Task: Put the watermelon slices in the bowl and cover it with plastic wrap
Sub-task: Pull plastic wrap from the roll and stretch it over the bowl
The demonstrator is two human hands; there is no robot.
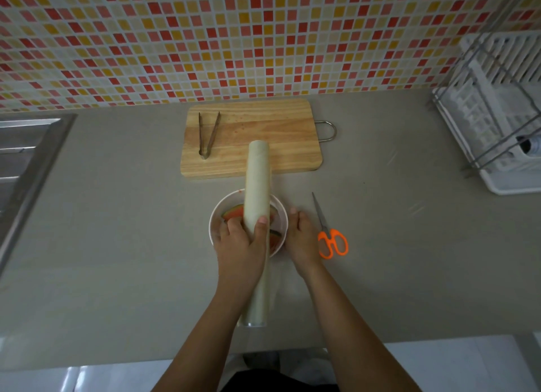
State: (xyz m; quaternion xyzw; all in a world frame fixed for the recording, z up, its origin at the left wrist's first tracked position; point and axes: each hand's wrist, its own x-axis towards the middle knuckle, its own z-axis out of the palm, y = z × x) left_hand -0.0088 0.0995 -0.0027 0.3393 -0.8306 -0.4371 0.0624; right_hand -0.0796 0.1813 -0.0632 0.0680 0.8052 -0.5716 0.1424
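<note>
A white bowl (216, 216) stands on the grey counter and holds watermelon slices (234, 211) with green rind. Above it my left hand (241, 242) grips a long roll of plastic wrap (257, 181), which points away from me across the bowl. My right hand (301, 236) rests against the bowl's right side with fingers fairly straight; a thin film seems to stretch from the roll toward it, but that is hard to make out. Part of the bowl is hidden by the roll and my left hand.
A wooden cutting board (263, 128) with metal tongs (207, 135) on it lies behind the bowl. Orange-handled scissors (329, 230) lie just right of my right hand. A steel sink (23, 163) is at the left, a white dish rack (497, 113) at the right.
</note>
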